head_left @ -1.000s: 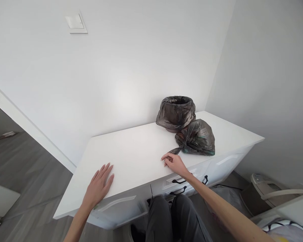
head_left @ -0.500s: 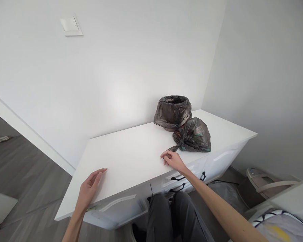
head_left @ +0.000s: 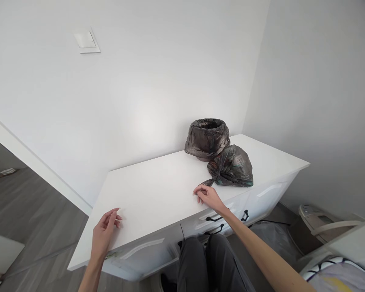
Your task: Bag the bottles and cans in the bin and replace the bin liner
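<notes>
A filled black trash bag (head_left: 235,167), tied off with a twisted tail, lies on the white dresser top (head_left: 146,194). My right hand (head_left: 209,197) is curled closed at that tail, and a bit of dark plastic shows between its fingers. Just behind the filled bag stands a small bin (head_left: 207,138) lined with another black bag, folded over its rim; only a little of the bin's base shows. At the left end of the dresser, my left hand (head_left: 105,230) hovers over or rests on the surface, fingers loosely bent and apart, holding nothing.
Black handles (head_left: 214,219) mark the dresser's front, close to my knees (head_left: 197,255). A grey-beige container with a handle (head_left: 319,223) sits low on the right. Walls stand behind and to the right. A light switch (head_left: 88,40) is on the back wall.
My left hand has drawn back slightly to the left and its fingers have spread a little. My right hand stays at the bag's tail. The view has tilted up slightly.
</notes>
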The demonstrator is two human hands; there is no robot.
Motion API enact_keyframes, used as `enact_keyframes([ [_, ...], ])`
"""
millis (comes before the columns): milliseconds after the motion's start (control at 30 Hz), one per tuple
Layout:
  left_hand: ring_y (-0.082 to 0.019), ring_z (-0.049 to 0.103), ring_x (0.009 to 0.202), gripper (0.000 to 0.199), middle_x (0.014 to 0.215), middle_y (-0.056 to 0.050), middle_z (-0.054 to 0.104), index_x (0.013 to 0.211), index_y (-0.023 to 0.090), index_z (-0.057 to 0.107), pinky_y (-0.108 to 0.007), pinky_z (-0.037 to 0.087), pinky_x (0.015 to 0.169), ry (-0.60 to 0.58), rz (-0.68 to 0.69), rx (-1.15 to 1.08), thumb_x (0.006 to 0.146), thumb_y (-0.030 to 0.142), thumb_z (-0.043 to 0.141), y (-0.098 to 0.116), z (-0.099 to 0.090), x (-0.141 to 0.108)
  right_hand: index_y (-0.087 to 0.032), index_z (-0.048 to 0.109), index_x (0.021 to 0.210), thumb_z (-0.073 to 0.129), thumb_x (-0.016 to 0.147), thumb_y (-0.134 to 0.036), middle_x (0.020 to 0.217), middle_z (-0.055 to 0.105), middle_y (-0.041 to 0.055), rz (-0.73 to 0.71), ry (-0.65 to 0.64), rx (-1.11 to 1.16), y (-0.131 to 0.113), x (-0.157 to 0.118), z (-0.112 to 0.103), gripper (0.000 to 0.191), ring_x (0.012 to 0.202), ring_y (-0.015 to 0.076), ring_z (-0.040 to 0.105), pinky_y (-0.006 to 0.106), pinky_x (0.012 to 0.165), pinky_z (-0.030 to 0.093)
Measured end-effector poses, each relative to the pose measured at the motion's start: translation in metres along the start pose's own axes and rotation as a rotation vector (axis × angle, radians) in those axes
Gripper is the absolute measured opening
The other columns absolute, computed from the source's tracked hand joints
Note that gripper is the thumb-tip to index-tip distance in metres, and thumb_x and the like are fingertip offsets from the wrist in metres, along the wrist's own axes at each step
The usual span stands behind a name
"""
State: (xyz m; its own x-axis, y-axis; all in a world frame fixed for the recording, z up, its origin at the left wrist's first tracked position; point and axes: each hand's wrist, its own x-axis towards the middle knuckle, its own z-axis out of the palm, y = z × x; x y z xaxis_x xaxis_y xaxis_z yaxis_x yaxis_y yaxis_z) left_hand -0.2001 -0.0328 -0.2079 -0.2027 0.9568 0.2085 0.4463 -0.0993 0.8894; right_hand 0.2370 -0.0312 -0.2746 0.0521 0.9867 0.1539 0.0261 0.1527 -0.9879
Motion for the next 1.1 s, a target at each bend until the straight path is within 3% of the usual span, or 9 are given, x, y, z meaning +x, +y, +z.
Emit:
enact_keyframes([
  [600, -0.018, 0.060, 0.067, 0.055, 0.083, -0.003, 0.069, 0.115, 0.019, 0.072, -0.032, 0.052, 0.073, 0.031, 0.017, 0.001, 0.088, 0.066, 0.065, 0.000, 0.001, -0.002, -0.020, 0.070, 0.086, 0.058, 0.080, -0.025, 0.064, 0.066, -0.0017, 0.008, -0.002, 0.042, 0.002, 0.000, -0.001, 0.015, 0.052, 0.0131, 0.060, 0.025, 0.052, 0.048],
  [767, -0.019, 0.062, 0.068, 0.057, 0.085, -0.004, 0.070, 0.115, 0.020, 0.072, -0.032, 0.054, 0.072, 0.033, 0.035, 0.047, 0.088, 0.069, 0.063, -0.006, -0.001, 0.003, -0.020, 0.069, 0.086, 0.058, 0.081, -0.030, 0.078, 0.071, 0.0017, -0.006, 0.018, 0.057, 0.001, 0.002, 0.000, 0.015, 0.054, 0.0125, 0.061, 0.025, 0.052, 0.050],
  [933, -0.019, 0.063, 0.065, 0.060, 0.082, -0.004, 0.071, 0.111, 0.020, 0.073, -0.033, 0.054, 0.069, 0.028, 0.057, 0.065, 0.085, 0.073, 0.063, -0.006, -0.004, 0.004, -0.021, 0.069, 0.085, 0.061, 0.082, -0.037, 0.089, 0.073, 0.0051, -0.019, 0.030, 0.093, -0.019, -0.003, 0.001, 0.018, 0.058, 0.0139, 0.063, 0.027, 0.053, 0.051],
  [1033, -0.019, 0.063, 0.065, 0.059, 0.082, -0.004, 0.071, 0.112, 0.021, 0.072, -0.034, 0.054, 0.070, 0.022, 0.052, 0.063, 0.085, 0.072, 0.062, -0.005, -0.004, 0.003, -0.023, 0.066, 0.087, 0.059, 0.086, -0.042, 0.085, 0.071, 0.0058, -0.051, 0.107, 0.050, -0.032, -0.014, -0.003, 0.020, 0.058, 0.0160, 0.063, 0.030, 0.052, 0.051],
  [1100, -0.019, 0.062, 0.064, 0.060, 0.080, -0.003, 0.071, 0.111, 0.021, 0.072, -0.034, 0.054, 0.070, 0.033, 0.046, 0.054, 0.083, 0.073, 0.062, -0.003, -0.004, 0.003, -0.024, 0.063, 0.091, 0.056, 0.090, -0.043, 0.088, 0.069, 0.0074, -0.095, 0.223, -0.028, -0.040, -0.022, -0.008, 0.020, 0.059, 0.0174, 0.063, 0.031, 0.052, 0.052],
])
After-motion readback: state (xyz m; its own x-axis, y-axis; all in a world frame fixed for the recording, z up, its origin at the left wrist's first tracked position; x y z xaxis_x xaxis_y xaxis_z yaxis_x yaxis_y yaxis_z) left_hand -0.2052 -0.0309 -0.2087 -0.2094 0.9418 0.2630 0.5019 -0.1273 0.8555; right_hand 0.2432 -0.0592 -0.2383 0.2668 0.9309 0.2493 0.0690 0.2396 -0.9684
